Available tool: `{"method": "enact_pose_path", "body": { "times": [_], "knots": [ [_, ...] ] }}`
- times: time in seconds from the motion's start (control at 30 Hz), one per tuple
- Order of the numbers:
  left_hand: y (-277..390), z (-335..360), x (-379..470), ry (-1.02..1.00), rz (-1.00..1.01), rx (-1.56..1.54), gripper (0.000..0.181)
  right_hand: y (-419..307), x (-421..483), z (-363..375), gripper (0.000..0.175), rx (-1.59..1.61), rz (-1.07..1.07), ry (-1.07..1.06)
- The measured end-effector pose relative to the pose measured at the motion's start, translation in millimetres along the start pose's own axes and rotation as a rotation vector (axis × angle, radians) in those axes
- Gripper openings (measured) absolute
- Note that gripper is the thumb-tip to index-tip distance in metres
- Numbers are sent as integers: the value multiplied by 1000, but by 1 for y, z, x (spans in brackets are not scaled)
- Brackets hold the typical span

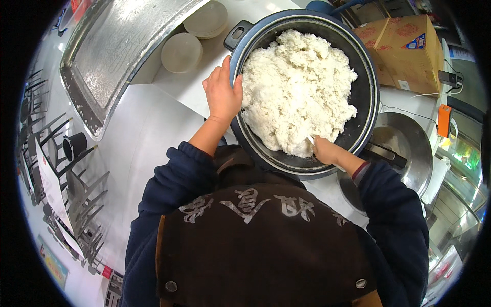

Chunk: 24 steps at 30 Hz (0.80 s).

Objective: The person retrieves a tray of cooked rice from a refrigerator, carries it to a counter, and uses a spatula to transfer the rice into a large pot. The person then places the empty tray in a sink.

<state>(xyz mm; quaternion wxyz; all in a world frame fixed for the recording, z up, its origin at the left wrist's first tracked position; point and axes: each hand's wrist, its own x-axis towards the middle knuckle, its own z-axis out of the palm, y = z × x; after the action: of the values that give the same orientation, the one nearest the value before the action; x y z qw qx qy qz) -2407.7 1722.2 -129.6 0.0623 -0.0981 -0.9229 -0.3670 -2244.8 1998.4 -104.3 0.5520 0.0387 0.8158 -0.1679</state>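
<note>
In front of me stands a large dark pot (pixel 355 126) with a broad rim and a black side handle (pixel 237 35). A big mound of cooked white rice (pixel 295 88) fills most of it, leaving the dark inner wall bare on the right. My left hand (pixel 224 90) grips the pot's left rim, thumb on the inner side and fingers along the outside. Down at the near edge of the rice, my right hand (pixel 326 150) is closed around a white utensil (pixel 310 139). Only a short piece of it shows, and its working end is hidden in the rice.
A large metal tray (pixel 111 50) with rice bits on its rim lies at left. Round translucent lids or containers (pixel 181 53) sit between tray and pot. At right are a cardboard box (pixel 408 53), a metal pan (pixel 406 142) and an orange object (pixel 444 121). Chairs (pixel 82 199) stand far left.
</note>
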Motion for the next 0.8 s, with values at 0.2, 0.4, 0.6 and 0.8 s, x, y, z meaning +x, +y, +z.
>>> {"method": "enact_pose_path", "body": {
  "times": [0.2, 0.4, 0.6, 0.8],
  "knots": [
    [2, -2, 1, 7, -28, 4, 53, 2, -42, -15, 8, 891, 251, -338],
    [2, -2, 1, 4, -18, 18, 53, -3, -37, -2, 8, 1429, 164, -564],
    [1, 1, 1, 24, -12, 39, 52, -29, -9, 13, 13, 1660, 58, -499],
    [0, 0, 3, 14, -4, 55, 53, -70, 53, 9, 15, 1929, -81, -401]
  ]
}}
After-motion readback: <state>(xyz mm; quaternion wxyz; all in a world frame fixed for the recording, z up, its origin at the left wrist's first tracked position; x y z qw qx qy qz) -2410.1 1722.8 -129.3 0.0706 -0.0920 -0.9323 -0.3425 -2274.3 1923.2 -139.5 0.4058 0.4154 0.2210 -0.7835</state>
